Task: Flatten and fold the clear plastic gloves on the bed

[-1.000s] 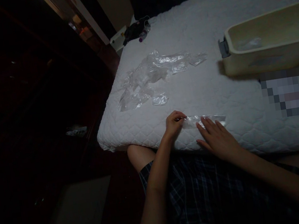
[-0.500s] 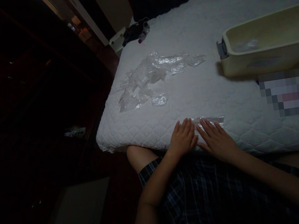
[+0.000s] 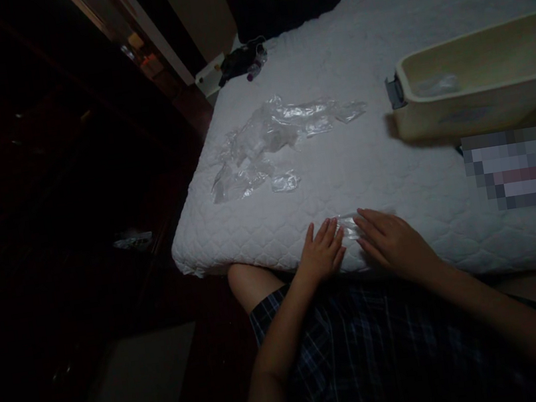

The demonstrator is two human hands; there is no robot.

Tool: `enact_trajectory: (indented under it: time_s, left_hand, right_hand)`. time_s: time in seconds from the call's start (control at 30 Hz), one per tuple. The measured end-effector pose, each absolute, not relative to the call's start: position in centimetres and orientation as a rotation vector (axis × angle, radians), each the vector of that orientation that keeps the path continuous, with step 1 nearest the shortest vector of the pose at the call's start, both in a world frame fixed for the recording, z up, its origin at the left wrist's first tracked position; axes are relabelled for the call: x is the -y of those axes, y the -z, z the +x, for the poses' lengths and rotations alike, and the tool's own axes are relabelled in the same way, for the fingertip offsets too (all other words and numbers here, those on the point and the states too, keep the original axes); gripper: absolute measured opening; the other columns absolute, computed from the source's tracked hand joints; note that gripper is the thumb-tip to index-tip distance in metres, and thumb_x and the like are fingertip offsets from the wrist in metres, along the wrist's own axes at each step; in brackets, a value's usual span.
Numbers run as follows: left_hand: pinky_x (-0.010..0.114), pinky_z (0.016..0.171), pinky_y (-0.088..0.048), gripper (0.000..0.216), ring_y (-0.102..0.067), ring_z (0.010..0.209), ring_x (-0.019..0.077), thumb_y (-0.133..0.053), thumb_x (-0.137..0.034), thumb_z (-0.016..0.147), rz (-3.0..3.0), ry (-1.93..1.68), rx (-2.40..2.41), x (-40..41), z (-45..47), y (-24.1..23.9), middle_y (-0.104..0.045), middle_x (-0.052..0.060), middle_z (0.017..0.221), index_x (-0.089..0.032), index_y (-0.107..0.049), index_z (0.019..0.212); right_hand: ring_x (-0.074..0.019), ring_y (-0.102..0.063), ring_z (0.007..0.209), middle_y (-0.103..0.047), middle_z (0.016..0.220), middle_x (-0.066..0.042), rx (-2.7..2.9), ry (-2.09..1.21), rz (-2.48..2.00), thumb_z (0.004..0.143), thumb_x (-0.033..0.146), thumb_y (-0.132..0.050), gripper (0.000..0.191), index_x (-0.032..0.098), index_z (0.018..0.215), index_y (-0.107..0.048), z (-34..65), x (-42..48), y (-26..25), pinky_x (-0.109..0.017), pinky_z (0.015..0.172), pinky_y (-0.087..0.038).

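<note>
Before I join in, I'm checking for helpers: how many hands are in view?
2: the left hand at the left end of the plastic, the right hand over its right part.

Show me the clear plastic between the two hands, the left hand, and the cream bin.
Clear plastic [image 3: 350, 228]: head view, on its uncovered shiny part.
Left hand [image 3: 322, 255]: head view, on its back.
Cream bin [image 3: 515, 101]: head view, on its near outer wall.

Plastic strip [image 3: 349, 228] partly hidden by right hand [image 3: 395, 242]
</note>
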State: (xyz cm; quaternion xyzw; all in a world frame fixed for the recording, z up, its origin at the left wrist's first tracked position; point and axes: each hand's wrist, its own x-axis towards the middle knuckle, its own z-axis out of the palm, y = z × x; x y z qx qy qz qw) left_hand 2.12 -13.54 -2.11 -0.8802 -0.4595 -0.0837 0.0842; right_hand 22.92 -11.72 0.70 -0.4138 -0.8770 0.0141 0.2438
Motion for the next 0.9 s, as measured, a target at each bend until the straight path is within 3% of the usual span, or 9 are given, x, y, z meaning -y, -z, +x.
enact_trajectory:
  time_s: [0.23, 0.6, 0.73, 0.9]
  left_hand:
    - [0.052, 0.114, -0.025, 0.051, -0.025, 0.142, 0.0251, -0.032, -0.037, 0.097, -2.651, 0.248, 1.393, 13.5, 1.9, 2.1, -0.033, 0.012, 0.151, -0.013, -0.032, 0.142]
    - [0.052, 0.115, -0.023, 0.048, -0.025, 0.142, 0.0232, -0.029, -0.036, 0.098, -2.688, 0.292, 1.403, 13.4, 1.9, 2.1, -0.032, 0.010, 0.151, -0.015, -0.034, 0.141]
    - [0.050, 0.115, -0.024, 0.051, -0.025, 0.142, 0.0248, -0.033, -0.039, 0.097, -2.669, 0.308, 1.431, 13.4, 1.8, 2.2, -0.032, 0.012, 0.151, -0.013, -0.036, 0.140]
    - [0.050, 0.115, -0.024, 0.052, -0.024, 0.142, 0.0253, -0.034, -0.039, 0.096, -2.653, 0.305, 1.456, 13.5, 1.8, 2.4, -0.031, 0.012, 0.152, -0.013, -0.033, 0.141]
  right_hand:
    - [-0.0309, -0.033, 0.137, -0.040, 0.146, -0.016, 2.539, 0.043, -1.094, 0.091, 0.050, -0.041, 0.061, 0.016, 0.142, -0.038, 22.2, 11.0, 2.9, -0.052, 0.110, -0.027]
    - [-0.0274, -0.025, 0.140, -0.031, 0.152, -0.012, 2.550, 0.014, -1.118, 0.093, 0.047, -0.037, 0.065, 0.021, 0.150, -0.020, 25.3, 10.6, 3.3, -0.049, 0.113, -0.025]
    - [-0.0316, -0.019, 0.142, -0.022, 0.154, -0.015, 2.444, 0.065, -1.302, 0.093, 0.046, -0.036, 0.066, 0.017, 0.150, -0.020, 25.7, 10.4, 3.3, -0.055, 0.112, -0.019]
    - [-0.0313, -0.024, 0.140, -0.030, 0.150, -0.019, 2.493, 0.054, -1.323, 0.094, 0.047, -0.034, 0.065, 0.011, 0.148, -0.027, 26.1, 9.9, 3.1, -0.052, 0.112, -0.021]
